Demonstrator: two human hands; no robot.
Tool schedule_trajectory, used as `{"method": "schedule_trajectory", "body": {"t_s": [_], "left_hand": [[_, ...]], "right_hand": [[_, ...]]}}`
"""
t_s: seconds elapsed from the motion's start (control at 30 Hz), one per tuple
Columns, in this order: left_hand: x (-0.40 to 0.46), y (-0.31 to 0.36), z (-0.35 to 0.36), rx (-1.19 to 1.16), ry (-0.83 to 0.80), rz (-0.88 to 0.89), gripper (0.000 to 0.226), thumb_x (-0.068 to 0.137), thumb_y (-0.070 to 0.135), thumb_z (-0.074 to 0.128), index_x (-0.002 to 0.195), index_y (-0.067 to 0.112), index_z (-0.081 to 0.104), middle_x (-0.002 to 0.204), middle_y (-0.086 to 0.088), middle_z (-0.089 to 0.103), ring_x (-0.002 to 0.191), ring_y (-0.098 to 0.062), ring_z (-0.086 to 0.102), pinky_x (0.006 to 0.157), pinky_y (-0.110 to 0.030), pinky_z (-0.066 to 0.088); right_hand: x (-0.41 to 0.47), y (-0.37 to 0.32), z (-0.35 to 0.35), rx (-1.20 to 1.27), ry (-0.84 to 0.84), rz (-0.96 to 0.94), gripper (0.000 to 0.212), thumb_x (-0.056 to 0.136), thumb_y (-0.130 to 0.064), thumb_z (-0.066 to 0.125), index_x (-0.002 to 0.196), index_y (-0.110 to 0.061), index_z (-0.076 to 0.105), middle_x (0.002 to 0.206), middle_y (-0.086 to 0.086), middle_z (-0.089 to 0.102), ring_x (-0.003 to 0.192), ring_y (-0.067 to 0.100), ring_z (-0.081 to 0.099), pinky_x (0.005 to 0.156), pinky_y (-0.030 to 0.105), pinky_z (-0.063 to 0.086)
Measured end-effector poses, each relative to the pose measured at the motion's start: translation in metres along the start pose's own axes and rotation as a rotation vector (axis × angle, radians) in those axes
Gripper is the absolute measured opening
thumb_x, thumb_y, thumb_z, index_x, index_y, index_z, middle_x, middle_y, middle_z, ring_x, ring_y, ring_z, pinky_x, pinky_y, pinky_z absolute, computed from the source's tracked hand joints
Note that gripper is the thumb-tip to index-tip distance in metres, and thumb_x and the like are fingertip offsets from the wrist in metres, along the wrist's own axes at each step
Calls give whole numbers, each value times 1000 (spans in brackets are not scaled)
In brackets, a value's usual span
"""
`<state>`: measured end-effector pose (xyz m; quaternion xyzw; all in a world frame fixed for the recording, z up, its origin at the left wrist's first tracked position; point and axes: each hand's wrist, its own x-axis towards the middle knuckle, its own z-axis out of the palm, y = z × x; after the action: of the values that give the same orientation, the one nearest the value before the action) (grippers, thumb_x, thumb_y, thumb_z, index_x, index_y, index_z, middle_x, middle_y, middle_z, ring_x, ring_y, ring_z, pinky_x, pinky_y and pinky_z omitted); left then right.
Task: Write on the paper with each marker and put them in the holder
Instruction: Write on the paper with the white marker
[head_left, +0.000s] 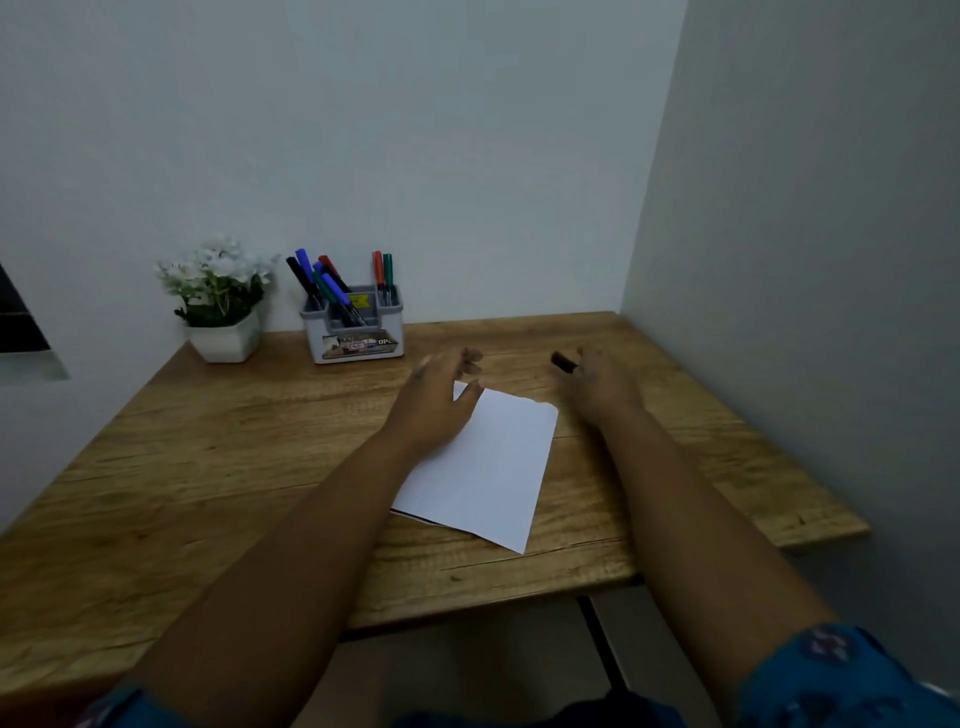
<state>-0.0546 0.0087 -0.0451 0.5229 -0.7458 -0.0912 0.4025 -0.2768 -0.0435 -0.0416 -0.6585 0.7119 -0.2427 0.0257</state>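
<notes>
A white sheet of paper (488, 467) lies tilted on the wooden desk (208, 467). My left hand (441, 400) hovers over the paper's far left corner, fingers spread and holding nothing. My right hand (597, 384) is just past the paper's far right corner, closed around a dark marker (563, 362) whose end sticks out to the left. A white and grey holder (356, 327) stands at the back of the desk with several markers upright in it: black, blue, green and red.
A white pot of white flowers (221, 301) sits left of the holder against the back wall. A side wall runs close along the desk's right edge. A dark frame shows at the far left.
</notes>
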Motion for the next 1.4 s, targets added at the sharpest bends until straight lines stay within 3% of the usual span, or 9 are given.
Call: {"method": "schedule_trajectory", "body": {"t_s": [0.17, 0.27, 0.43, 0.73, 0.87, 1.0, 1.13, 1.3, 1.4], "left_hand": [[6, -7, -15, 229, 40, 224, 43, 99, 22, 47, 141, 14, 44, 145, -2, 42, 133, -20, 37, 107, -41, 27], [5, -11, -29, 170, -113, 194, 19, 101, 24, 41, 112, 16, 55, 109, -3, 58, 102, -19, 52, 85, -36, 44], [5, -8, -47, 280, -116, 131, 15, 90, 33, 39, 82, 27, 51, 66, 17, 45, 60, 0, 44, 52, -23, 27], [6, -3, -45, 341, -55, 88, 29, 81, 44, 34, 62, 26, 47, 54, 10, 44, 54, -13, 48, 48, -25, 24], [5, -24, -58, 540, 18, -73, 67, 78, 82, 27, 63, 22, 54, 58, 9, 49, 55, -10, 50, 52, -25, 35], [-1, -54, -72, 328, 120, -254, 51, 81, 76, 42, 76, 28, 59, 66, 12, 53, 67, -8, 53, 55, -25, 34], [5, -58, -57, 204, -148, -212, 37, 76, 63, 65, 107, 42, 61, 89, 16, 57, 82, -5, 54, 62, -25, 40], [13, -65, -46, 271, -453, -135, 57, 76, 64, 66, 128, 43, 54, 104, 12, 39, 99, -8, 39, 79, -28, 34], [14, -73, -45, 272, -525, -164, 58, 75, 67, 63, 129, 47, 53, 104, 7, 44, 101, -12, 40, 84, -32, 36]], "right_hand": [[-29, -61, 11, 105, 71, -770, 23, 98, -9, 49, 118, -5, 58, 110, 12, 58, 86, 24, 56, 67, 30, 39], [-41, -82, 14, 150, 107, -875, 20, 102, -14, 45, 111, -3, 59, 96, 13, 65, 77, 27, 59, 63, 34, 39], [-44, -87, 12, 32, 209, -961, 28, 99, -30, 52, 113, -9, 63, 86, 8, 71, 67, 30, 63, 53, 30, 31], [-48, -95, 14, 76, 114, -828, 29, 95, -43, 54, 106, -22, 70, 86, 2, 72, 75, 27, 65, 58, 29, 32], [-28, -74, 3, 39, 46, -497, 53, 87, -71, 40, 93, -28, 69, 79, -5, 69, 75, 18, 64, 61, 30, 42], [-7, -43, 3, 556, -63, -285, 41, 102, -44, 39, 139, -28, 44, 93, 1, 61, 83, 18, 57, 71, 29, 40], [-1, -45, 8, 1009, -257, -261, 24, 104, -15, 42, 117, -31, 55, 80, -3, 64, 62, 8, 53, 60, 27, 46], [14, -57, 6, 1360, -760, -106, 49, 83, -46, 68, 121, -17, 56, 119, 2, 71, 106, 16, 68, 90, 32, 57], [16, -66, 15, 1202, -753, -150, 24, 85, -37, 70, 96, -17, 62, 89, 2, 74, 70, 9, 63, 60, 18, 53]]}}
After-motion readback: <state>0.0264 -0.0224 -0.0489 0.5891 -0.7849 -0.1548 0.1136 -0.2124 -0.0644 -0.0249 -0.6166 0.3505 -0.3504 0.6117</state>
